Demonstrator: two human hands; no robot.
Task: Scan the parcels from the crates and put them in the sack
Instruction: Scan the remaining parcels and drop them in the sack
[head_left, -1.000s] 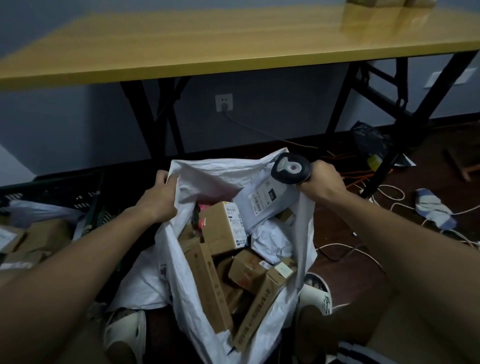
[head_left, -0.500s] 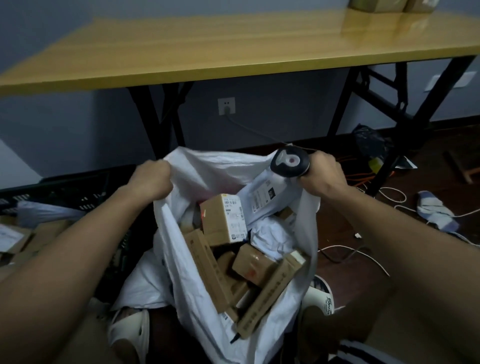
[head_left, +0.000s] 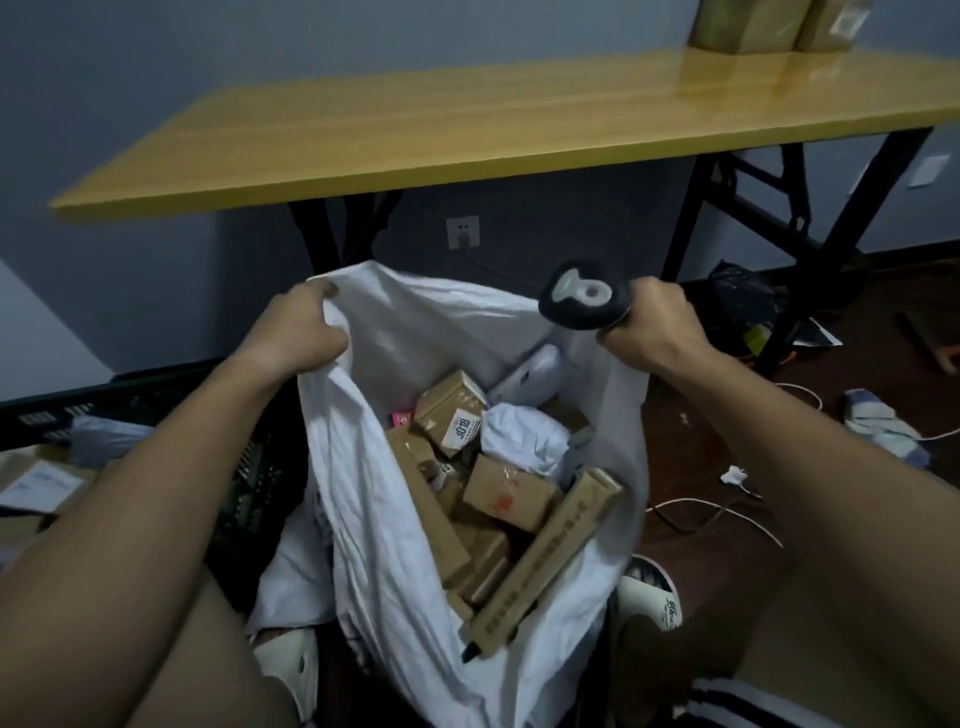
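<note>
Head view, left hand (head_left: 296, 332) gripping sack (head_left: 395, 519) rim, right hand (head_left: 652, 327) clutching scanner (head_left: 582, 301) and opposite rim, boxes (head_left: 511, 499) piled inside.

Dim room, a yellow-topped folding table (head_left: 519, 119) is standing at 12 o'clock against a blue-grey wall (head_left: 130, 78). White cables (head_left: 727, 512) are trailing across the dark floor (head_left: 727, 431) at 3 o'clock.

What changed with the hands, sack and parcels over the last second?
Both hands lifted the sack mouth higher; the parcels inside shifted and settled lower. The left hand kept its grip on the rim, and the right hand kept the scanner and the other edge.
</note>
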